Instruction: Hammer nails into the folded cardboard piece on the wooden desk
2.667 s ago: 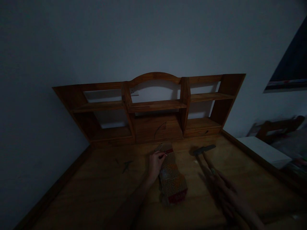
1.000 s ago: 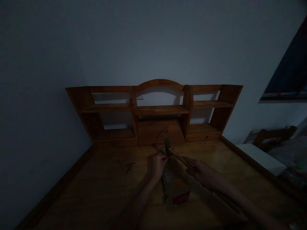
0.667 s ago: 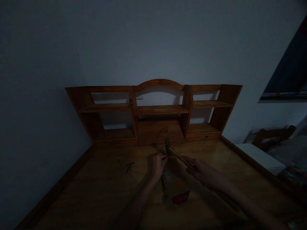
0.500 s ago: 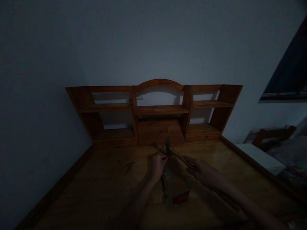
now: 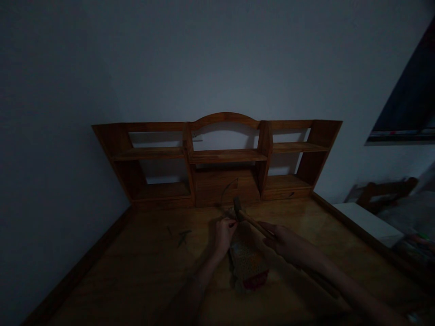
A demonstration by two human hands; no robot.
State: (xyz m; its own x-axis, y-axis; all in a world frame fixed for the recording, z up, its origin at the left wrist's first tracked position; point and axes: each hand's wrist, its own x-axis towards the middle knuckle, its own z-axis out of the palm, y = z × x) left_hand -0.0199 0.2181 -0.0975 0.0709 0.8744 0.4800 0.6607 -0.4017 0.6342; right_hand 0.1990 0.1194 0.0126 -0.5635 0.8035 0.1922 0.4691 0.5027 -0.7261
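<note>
My right hand (image 5: 281, 239) is closed around the wooden handle of a hammer (image 5: 252, 221). The dark hammer head points away from me, close beside the fingertips of my left hand (image 5: 224, 234). Those left fingers are pinched together; whatever they hold is too small and dark to make out. Below both hands lies a speckled block-like package (image 5: 247, 260) with a red near end. Its far end is partly hidden by my left hand and the hammer. The dim light blurs detail.
The wooden desk top (image 5: 136, 267) has a few thin dark pieces (image 5: 183, 236) lying left of my hands. A wooden shelf unit (image 5: 227, 156) stands along the back against the wall. To the right are a white surface (image 5: 365, 222) and a wooden chair back (image 5: 387, 190).
The hammer head has tipped very slightly. Both hands stay in nearly the same place, and the package has not moved.
</note>
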